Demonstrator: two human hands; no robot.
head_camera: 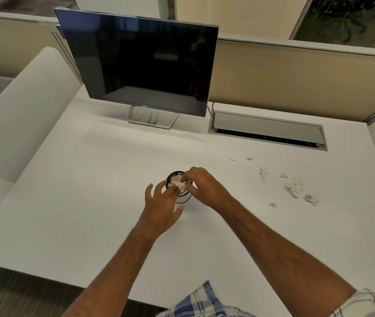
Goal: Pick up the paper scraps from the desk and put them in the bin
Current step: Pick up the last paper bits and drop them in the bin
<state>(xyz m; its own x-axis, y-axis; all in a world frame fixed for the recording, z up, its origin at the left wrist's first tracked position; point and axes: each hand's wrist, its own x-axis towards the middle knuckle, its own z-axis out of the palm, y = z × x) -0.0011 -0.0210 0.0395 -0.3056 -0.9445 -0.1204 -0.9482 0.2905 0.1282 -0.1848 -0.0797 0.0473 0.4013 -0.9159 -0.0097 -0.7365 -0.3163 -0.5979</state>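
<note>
A small black bin stands on the white desk, stuffed with crumpled paper. My left hand is at its near left side with fingers spread, fingertips touching the rim and the thumb by the base. My right hand reaches over the bin from the right, its curled fingertips pinching the paper at the top. Several loose paper scraps lie to the right: a large crumpled one, a long one, a bluish one and small bits.
A dark monitor on a stand sits at the back of the desk. A cable tray with an open lid is set in the desk at the back right. Beige partitions close off the far side.
</note>
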